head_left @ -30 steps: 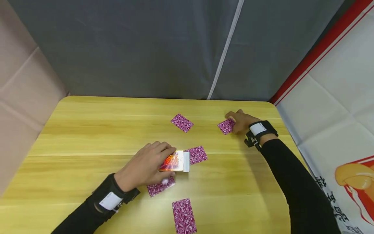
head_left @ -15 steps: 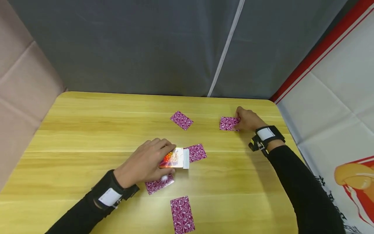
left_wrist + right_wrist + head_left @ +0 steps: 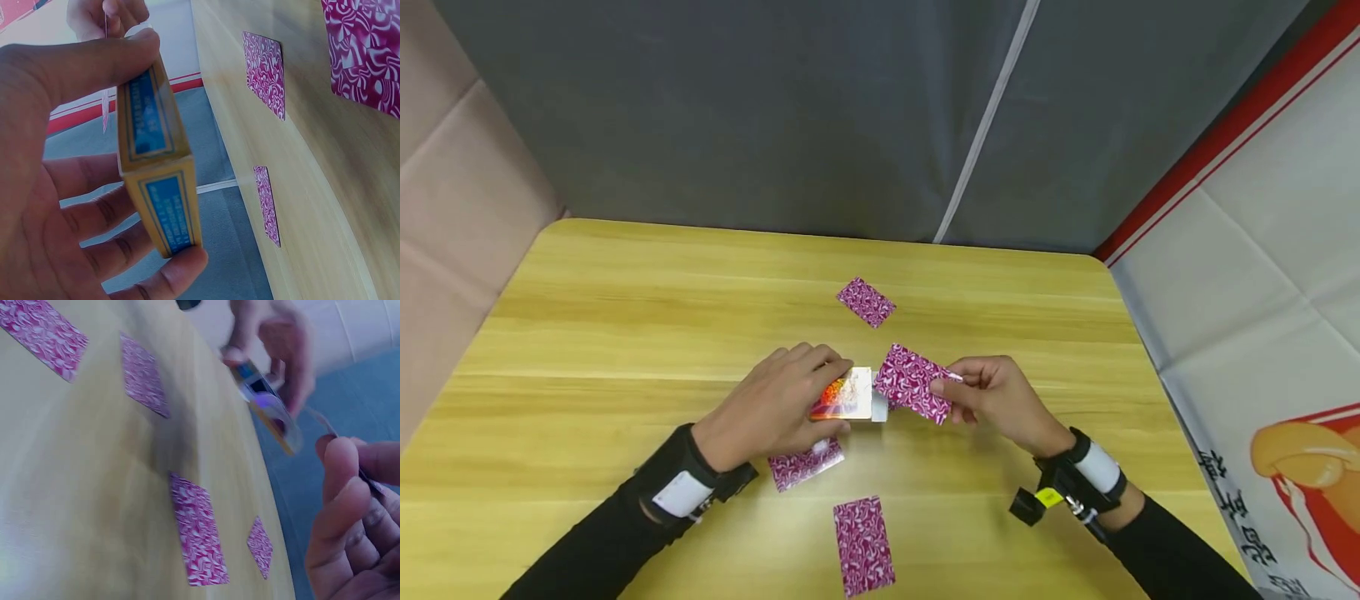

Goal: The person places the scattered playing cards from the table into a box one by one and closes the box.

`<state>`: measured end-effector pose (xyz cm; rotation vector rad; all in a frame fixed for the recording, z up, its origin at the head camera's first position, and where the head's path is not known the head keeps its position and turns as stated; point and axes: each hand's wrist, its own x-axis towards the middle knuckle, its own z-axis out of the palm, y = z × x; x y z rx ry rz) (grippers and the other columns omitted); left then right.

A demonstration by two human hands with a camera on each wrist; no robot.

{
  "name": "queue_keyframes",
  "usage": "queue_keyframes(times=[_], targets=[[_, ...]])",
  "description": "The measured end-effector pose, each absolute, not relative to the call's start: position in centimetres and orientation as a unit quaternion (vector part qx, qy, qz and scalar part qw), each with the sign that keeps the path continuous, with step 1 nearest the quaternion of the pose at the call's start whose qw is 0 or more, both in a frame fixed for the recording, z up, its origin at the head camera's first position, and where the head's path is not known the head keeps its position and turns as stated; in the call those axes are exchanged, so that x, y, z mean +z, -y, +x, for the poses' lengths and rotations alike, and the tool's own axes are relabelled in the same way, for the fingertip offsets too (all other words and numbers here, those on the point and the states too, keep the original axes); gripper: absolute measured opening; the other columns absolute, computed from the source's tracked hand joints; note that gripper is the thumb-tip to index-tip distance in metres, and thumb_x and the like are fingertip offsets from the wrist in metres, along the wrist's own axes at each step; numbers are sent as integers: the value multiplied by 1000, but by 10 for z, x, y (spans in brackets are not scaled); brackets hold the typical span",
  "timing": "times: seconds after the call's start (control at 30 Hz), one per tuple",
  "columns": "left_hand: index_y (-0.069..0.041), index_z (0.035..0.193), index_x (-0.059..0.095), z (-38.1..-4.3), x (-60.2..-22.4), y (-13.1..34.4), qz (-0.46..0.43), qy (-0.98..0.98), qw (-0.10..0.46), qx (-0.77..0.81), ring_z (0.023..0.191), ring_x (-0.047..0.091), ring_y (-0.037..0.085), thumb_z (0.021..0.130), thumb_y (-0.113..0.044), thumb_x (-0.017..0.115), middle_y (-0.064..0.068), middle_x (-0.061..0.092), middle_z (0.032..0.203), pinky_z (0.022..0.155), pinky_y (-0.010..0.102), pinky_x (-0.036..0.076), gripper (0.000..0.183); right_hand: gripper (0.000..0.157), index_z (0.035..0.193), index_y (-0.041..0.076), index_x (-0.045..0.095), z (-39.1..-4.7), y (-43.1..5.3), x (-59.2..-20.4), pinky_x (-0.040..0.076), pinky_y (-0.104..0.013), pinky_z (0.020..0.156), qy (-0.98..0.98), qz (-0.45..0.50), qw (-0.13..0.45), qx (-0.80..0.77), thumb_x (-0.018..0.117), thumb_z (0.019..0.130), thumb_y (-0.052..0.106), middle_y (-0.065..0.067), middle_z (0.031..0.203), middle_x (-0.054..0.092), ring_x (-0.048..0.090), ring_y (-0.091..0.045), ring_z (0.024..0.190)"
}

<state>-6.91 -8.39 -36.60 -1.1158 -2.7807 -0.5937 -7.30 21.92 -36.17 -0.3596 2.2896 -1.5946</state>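
Observation:
My left hand (image 3: 775, 408) grips a small card box (image 3: 844, 396) between thumb and fingers, its white flap end facing right. In the left wrist view the box (image 3: 156, 137) shows blue panels with gold borders and is held up off the table. My right hand (image 3: 1007, 400) pinches a playing card (image 3: 913, 379) with a purple-and-white patterned back by its right end. In the head view the card's left edge overlaps the box's flap. From the right wrist, the thumb and fingertips (image 3: 344, 456) close on the card, seen nearly edge-on, a short way from the box.
More cards lie face down on the wooden table (image 3: 647, 308): one at the back (image 3: 867, 302), one near the front (image 3: 863, 546), and one partly under the left hand (image 3: 805, 465). Another is mostly hidden behind the held card. A grey curtain (image 3: 737, 125) borders the far edge.
My right hand has picked up the card from the back right and carried it left and nearer, up to the box's flap end. The left hand keeps its hold on the box.

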Motion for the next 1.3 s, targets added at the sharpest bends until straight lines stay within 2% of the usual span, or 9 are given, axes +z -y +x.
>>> queue_keyframes(times=[0.3,0.43,0.53,0.7,1.0,1.2,1.3], targets=[[-6,127,62,-71,-362,83,-380,904,56,-189,105,57,22,74,-49,75,10,66,117,83,42,55,70,21,86,1,71,-60,-212,-367,44,-21,37,-805,-146,164,-551,67,89,22,-21,60,66,56,-12,46],[-6,126,63,-71,-362,83,-393,898,67,-184,105,58,22,74,-48,76,10,67,116,80,40,55,68,18,88,2,73,-59,-210,-366,42,-19,35,-810,-171,176,-532,68,88,19,-26,59,65,56,-20,43],[-6,126,63,-71,-362,82,-398,897,68,-178,105,58,23,74,-48,76,11,67,117,80,40,56,68,16,89,3,74,-61,-209,-364,43,-22,34,-813,-179,187,-521,68,88,19,-24,57,65,55,-26,42],[-6,127,62,-71,-362,81,-398,900,57,-169,107,58,24,75,-49,74,11,67,119,83,43,56,69,20,84,7,73,-64,-208,-363,41,-20,35,-813,-167,218,-513,68,88,25,-19,55,62,54,-19,41],[-7,127,63,-69,-361,76,-411,894,35,-177,106,58,22,74,-48,76,9,67,118,82,41,55,68,26,78,1,67,-72,-209,-365,39,-17,38,-785,-161,292,-522,66,90,24,-2,52,54,47,-16,40],[-5,128,62,-67,-361,73,-415,891,20,-185,104,58,23,75,-47,75,10,67,118,82,41,55,69,38,72,-5,59,-73,-197,-367,35,-17,37,-783,-136,301,-527,68,88,28,5,48,53,46,-13,39],[-5,128,62,-67,-360,73,-412,892,20,-184,104,58,22,76,-49,74,10,67,118,83,41,55,70,41,71,-4,59,-71,-193,-370,34,-17,36,-793,-118,291,-523,67,88,33,6,48,55,45,-12,39]])
